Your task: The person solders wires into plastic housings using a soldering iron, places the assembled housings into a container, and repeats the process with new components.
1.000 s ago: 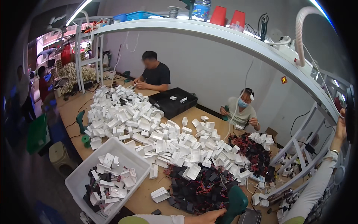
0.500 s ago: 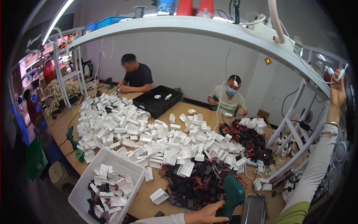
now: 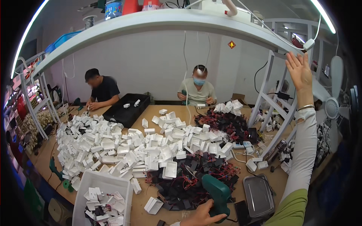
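Green plastic is the first thing you notice: a green electric screwdriver (image 3: 218, 194) stands near the bottom edge of the head view, and the left hand (image 3: 201, 216) is wrapped around its handle, fingers closed on it. It sits right at the near edge of a heap of black parts with red wires (image 3: 188, 180) on the wooden table (image 3: 271, 180).

The right hand (image 3: 300, 69) is way up in the air on the right, palm open and fingers spread, gripping nothing, just below a small white plug on a cable (image 3: 309, 44) that hangs off the curved overhead rail (image 3: 158, 20) (can't tell if a fingertip actually touches it).

Behind the black heap is a huge spread of white plastic housings (image 3: 124, 145). A white bin (image 3: 103, 196) at lower left has more of them. A metal tin (image 3: 259, 196) lies just right of the screwdriver. Two other people sit at the far side, one in black (image 3: 101, 88), one with a mask (image 3: 197, 88).
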The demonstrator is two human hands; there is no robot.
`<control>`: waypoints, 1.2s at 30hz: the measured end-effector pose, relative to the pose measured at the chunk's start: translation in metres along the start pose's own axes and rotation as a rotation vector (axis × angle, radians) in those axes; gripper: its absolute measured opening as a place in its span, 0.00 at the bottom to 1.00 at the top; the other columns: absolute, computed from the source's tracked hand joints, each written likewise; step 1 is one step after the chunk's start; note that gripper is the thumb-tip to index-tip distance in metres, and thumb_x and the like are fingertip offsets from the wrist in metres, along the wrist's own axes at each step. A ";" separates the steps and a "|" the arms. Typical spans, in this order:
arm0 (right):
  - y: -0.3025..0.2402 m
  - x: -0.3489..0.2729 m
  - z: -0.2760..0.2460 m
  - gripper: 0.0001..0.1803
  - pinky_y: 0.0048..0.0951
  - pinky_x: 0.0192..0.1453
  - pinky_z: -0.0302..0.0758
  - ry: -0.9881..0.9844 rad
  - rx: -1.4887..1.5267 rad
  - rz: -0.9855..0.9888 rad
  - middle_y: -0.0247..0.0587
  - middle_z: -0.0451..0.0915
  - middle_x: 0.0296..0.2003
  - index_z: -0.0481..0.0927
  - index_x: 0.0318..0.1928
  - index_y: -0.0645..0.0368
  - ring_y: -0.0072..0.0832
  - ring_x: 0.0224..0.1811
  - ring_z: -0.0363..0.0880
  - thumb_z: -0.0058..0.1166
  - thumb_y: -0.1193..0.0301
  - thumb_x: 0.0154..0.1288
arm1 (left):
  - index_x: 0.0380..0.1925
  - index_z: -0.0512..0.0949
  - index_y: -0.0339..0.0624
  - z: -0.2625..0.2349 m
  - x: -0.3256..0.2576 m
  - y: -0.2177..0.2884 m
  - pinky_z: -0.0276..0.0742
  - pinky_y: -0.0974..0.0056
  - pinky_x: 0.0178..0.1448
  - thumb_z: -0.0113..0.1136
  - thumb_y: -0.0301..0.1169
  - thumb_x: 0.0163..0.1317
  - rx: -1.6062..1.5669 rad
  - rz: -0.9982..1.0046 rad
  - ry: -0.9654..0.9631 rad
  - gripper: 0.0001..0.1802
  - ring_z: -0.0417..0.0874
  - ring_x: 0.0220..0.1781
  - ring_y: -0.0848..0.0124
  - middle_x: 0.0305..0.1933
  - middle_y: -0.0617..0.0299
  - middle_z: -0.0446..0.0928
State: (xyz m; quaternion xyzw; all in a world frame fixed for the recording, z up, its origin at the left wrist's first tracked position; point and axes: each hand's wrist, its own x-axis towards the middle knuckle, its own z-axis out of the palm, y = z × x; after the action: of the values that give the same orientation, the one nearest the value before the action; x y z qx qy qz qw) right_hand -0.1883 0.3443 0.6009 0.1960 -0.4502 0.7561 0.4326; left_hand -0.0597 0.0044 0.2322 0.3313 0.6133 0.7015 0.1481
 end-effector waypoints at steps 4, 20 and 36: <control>0.034 -0.051 -0.018 0.37 0.39 0.65 0.58 -0.086 -0.179 0.116 0.58 0.57 0.62 0.48 0.64 0.67 0.42 0.66 0.55 0.45 0.55 0.66 | 0.49 0.71 0.38 -0.002 -0.010 -0.004 0.72 0.58 0.46 0.68 0.40 0.46 0.150 0.018 0.056 0.31 0.78 0.42 0.56 0.43 0.47 0.75; -0.042 -0.452 -0.130 0.16 0.33 0.39 0.78 -1.279 -0.323 0.829 0.59 0.79 0.36 0.76 0.42 0.76 0.42 0.37 0.81 0.57 0.75 0.56 | 0.30 0.67 0.31 0.044 -0.133 -0.070 0.66 0.58 0.27 0.66 0.38 0.49 0.621 0.450 0.134 0.22 0.70 0.25 0.55 0.24 0.51 0.66; -0.042 -0.667 -0.130 0.37 0.34 0.56 0.69 -0.131 -0.269 0.291 0.46 0.75 0.46 0.66 0.54 0.70 0.35 0.49 0.74 0.67 0.63 0.48 | 0.42 0.66 0.28 0.148 -0.192 -0.098 0.71 0.59 0.35 0.65 0.38 0.44 0.801 0.571 -0.159 0.30 0.76 0.32 0.56 0.30 0.51 0.72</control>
State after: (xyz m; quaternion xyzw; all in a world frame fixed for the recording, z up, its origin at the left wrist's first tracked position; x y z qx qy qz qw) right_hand 0.2250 0.1455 0.0971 0.1180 -0.5978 0.7294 0.3110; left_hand 0.1586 0.0194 0.0877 0.5695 0.7061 0.3959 -0.1425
